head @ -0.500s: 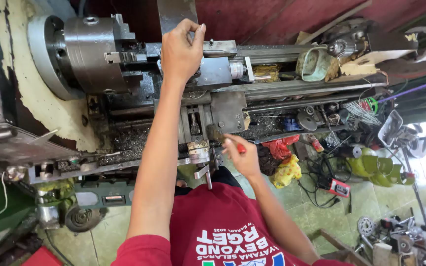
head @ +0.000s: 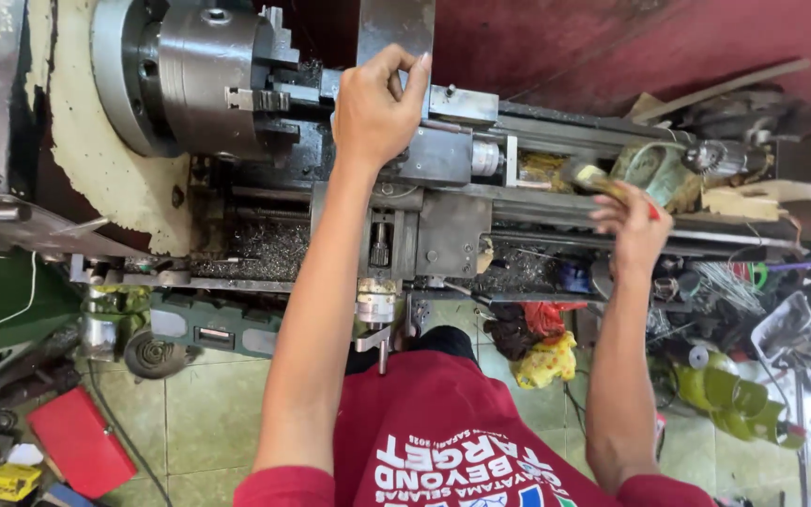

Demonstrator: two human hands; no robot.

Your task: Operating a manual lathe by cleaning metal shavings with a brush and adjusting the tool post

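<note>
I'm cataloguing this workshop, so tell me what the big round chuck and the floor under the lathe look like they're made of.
The chuck looks like bare steel: dull grey machined faces with a soft sheen and stepped jaws. The floor appears to be glazed ceramic tile, pale green squares with visible grout lines. The left hand rests on the tool post beside the chuck.

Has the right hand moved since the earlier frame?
Yes. The right hand, holding a brush, has gone from the near edge of the lathe carriage up and to the right, over the lathe bed towards the tailstock end.
</note>
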